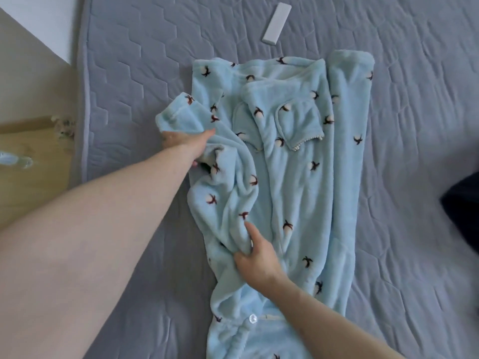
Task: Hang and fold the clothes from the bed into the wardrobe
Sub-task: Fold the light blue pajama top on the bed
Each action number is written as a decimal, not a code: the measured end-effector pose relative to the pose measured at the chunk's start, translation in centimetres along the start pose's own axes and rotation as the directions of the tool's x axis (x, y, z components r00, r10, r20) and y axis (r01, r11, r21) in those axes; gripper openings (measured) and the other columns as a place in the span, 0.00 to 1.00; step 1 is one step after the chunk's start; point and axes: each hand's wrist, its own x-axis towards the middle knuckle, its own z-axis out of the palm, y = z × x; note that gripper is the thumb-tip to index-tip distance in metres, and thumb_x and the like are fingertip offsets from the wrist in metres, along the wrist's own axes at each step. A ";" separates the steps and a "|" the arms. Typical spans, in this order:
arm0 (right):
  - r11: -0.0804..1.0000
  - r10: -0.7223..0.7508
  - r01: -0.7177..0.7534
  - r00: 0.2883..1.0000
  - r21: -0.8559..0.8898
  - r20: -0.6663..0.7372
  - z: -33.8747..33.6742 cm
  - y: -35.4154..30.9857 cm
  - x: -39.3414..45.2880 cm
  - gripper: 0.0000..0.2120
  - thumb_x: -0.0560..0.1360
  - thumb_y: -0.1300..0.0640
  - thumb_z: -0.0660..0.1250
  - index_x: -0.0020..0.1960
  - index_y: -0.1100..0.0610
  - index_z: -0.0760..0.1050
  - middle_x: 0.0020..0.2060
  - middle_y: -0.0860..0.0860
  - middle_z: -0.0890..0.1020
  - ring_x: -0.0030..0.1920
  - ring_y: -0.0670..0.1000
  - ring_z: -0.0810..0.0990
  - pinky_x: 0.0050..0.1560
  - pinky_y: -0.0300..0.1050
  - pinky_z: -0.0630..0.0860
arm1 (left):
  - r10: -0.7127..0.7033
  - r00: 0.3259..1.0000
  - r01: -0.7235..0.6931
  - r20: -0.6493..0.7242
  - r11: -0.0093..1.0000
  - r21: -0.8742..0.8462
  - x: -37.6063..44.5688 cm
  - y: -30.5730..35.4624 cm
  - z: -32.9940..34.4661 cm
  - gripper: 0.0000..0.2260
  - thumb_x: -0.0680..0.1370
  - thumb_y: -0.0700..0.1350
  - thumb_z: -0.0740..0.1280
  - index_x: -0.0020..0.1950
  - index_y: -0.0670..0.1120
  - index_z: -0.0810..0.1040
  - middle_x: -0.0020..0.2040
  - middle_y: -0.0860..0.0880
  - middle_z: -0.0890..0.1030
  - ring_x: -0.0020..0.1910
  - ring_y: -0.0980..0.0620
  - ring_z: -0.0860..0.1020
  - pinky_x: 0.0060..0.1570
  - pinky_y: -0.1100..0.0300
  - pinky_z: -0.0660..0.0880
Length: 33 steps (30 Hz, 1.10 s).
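Fleece of pale blue, printed with small white buds on dark red and black sprigs, makes up the pyjama top that is spread lengthwise on the grey quilted mattress. A patch pocket with a pale trimmed edge is seen beyond both grips, and a clear round button lies just nearer than the right hand. The loose left edge of the garment is bunched between the two hands. A fold of that edge is pinched by the right hand, fingers curled into the pile. The sleeve is held near its cuff by the left hand, whose fingers are hidden under the cloth. A white flat bar lies well beyond the garment.
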 end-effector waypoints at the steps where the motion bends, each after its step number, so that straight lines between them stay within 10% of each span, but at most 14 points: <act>1: 1.000 -0.018 0.019 0.999 -0.018 0.038 0.1 0.2 -0.4 0.29 0.70 0.60 0.62 0.66 0.36 0.68 0.52 0.37 0.82 0.52 0.39 0.80 0.51 0.37 0.77 | 0.001 0.998 -0.002 0.059 1.000 0.013 0.2 -0.3 0.5 0.49 0.64 0.64 0.79 0.75 0.42 0.62 0.64 0.45 0.77 0.44 0.49 0.80 0.38 0.58 0.78; 6: 0.994 -0.111 0.112 0.992 -0.012 0.068 -1.8 0.5 -2.2 0.32 0.69 0.66 0.59 0.69 0.43 0.72 0.58 0.39 0.82 0.59 0.43 0.80 0.61 0.44 0.77 | 0.323 0.935 -0.311 -0.143 0.945 0.103 -0.6 -0.9 1.5 0.16 0.75 0.42 0.69 0.63 0.46 0.79 0.61 0.46 0.81 0.60 0.43 0.79 0.56 0.57 0.76; 12: 0.993 -0.082 0.089 0.991 0.071 -0.103 -4.0 1.2 -3.0 0.28 0.69 0.65 0.60 0.60 0.37 0.71 0.47 0.40 0.83 0.46 0.45 0.82 0.44 0.42 0.81 | 0.712 0.632 -0.767 -0.306 0.631 -0.117 -4.2 3.8 0.7 0.17 0.79 0.47 0.63 0.68 0.54 0.77 0.62 0.54 0.81 0.61 0.54 0.78 0.60 0.61 0.74; 19: 0.988 0.081 -0.091 0.993 -0.123 -0.082 -4.0 2.6 -1.8 0.21 0.77 0.50 0.68 0.68 0.46 0.65 0.52 0.47 0.82 0.51 0.52 0.81 0.51 0.49 0.79 | 0.466 0.869 -0.494 0.168 0.795 0.352 -4.3 3.5 4.2 0.33 0.79 0.53 0.68 0.80 0.51 0.57 0.80 0.47 0.58 0.74 0.42 0.67 0.69 0.50 0.67; 23: 0.997 0.065 -0.071 0.978 -0.023 -0.200 -5.6 2.9 -2.4 0.20 0.74 0.42 0.70 0.64 0.40 0.70 0.51 0.40 0.82 0.46 0.42 0.82 0.50 0.47 0.80 | 0.599 0.732 -0.667 0.325 0.533 0.521 -6.9 -0.4 6.7 0.30 0.81 0.54 0.64 0.80 0.51 0.58 0.83 0.48 0.47 0.78 0.40 0.57 0.73 0.45 0.63; 28: 0.998 0.055 -0.016 0.743 0.064 -0.667 -14.6 2.8 1.5 0.24 0.76 0.47 0.71 0.70 0.47 0.70 0.63 0.43 0.76 0.61 0.45 0.77 0.63 0.54 0.76 | 0.530 0.620 -0.771 0.578 0.276 0.574 -7.6 -5.3 7.9 0.32 0.81 0.62 0.57 0.82 0.52 0.53 0.83 0.48 0.48 0.79 0.42 0.54 0.77 0.45 0.55; 33: 0.944 0.319 -0.212 0.775 0.251 -0.546 -22.4 2.5 6.4 0.45 0.73 0.48 0.76 0.82 0.51 0.55 0.69 0.50 0.73 0.69 0.55 0.74 0.68 0.51 0.72 | 0.725 0.539 -0.807 0.428 0.300 0.508 -9.9 -7.4 8.4 0.27 0.79 0.54 0.64 0.77 0.49 0.65 0.80 0.46 0.59 0.76 0.43 0.59 0.76 0.46 0.57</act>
